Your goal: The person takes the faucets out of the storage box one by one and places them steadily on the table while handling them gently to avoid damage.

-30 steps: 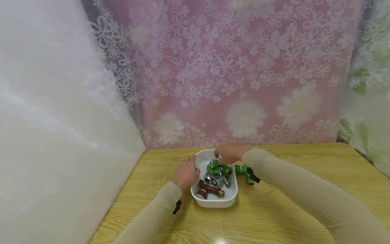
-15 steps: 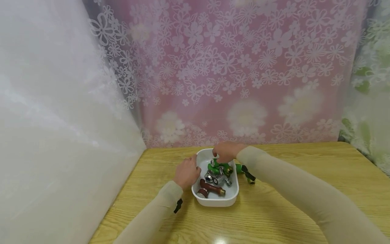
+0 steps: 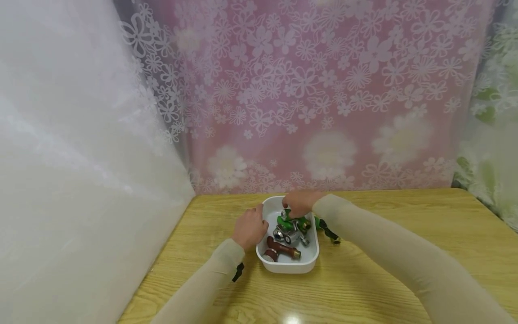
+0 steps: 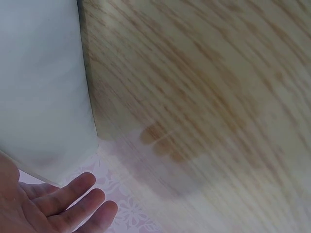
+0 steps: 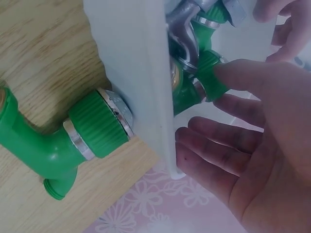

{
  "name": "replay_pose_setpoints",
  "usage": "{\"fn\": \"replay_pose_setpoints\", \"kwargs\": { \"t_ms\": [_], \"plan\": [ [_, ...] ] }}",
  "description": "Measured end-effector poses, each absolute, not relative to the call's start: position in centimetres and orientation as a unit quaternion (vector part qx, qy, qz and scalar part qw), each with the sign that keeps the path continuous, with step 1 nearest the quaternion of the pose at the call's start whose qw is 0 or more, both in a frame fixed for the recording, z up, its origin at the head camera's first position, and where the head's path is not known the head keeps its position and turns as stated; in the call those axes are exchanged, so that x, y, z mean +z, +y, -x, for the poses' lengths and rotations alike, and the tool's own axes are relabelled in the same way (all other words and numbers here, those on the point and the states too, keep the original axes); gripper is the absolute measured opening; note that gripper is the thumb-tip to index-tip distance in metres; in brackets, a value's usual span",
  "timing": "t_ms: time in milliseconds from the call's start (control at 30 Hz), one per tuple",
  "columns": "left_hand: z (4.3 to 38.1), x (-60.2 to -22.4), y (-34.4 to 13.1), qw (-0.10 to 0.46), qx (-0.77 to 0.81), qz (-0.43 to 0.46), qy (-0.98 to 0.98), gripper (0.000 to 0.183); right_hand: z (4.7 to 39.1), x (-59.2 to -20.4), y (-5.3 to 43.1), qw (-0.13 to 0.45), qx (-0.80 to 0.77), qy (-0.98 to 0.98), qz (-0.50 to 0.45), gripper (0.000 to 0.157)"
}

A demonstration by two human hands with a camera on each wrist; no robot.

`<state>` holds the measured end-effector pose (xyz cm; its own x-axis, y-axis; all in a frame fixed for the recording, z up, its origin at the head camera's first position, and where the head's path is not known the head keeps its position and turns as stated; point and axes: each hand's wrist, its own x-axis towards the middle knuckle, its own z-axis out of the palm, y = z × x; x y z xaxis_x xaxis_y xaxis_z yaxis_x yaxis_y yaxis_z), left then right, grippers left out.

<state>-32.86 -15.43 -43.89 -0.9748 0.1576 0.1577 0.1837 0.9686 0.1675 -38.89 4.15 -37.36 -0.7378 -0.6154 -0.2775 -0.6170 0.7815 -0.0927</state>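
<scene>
Green plastic tap with a ribbed end (image 5: 211, 74): inside the white, round-cornered tray (image 3: 289, 268), toward the far end. My right hand (image 3: 300, 204) pinches its ribbed end between thumb and forefinger; the other fingers bend loosely by the rim. Shiny silver metal fittings (image 3: 291, 237) lie against the green; nearer me, a brown tap with a brass end (image 3: 284, 249). My left hand (image 3: 248, 227) rests at the tray's left rim, fingers straight and loose. Just outside, right: a second green tap (image 5: 97, 124) on the wood-grain worktop (image 3: 384, 270). Behind: pink flowered curtain (image 3: 315, 67).
</scene>
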Motion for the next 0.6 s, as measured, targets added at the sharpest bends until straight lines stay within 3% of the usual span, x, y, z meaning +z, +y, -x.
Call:
{"fn": "replay_pose_setpoints", "kwargs": {
  "t_ms": [600],
  "plan": [
    [32.97,-44.04,-15.37,0.077,-0.102,0.092,-0.987,0.052,39.02,-38.18,3.4,0.148,0.03,0.926,0.347,0.042]
  ]
}}
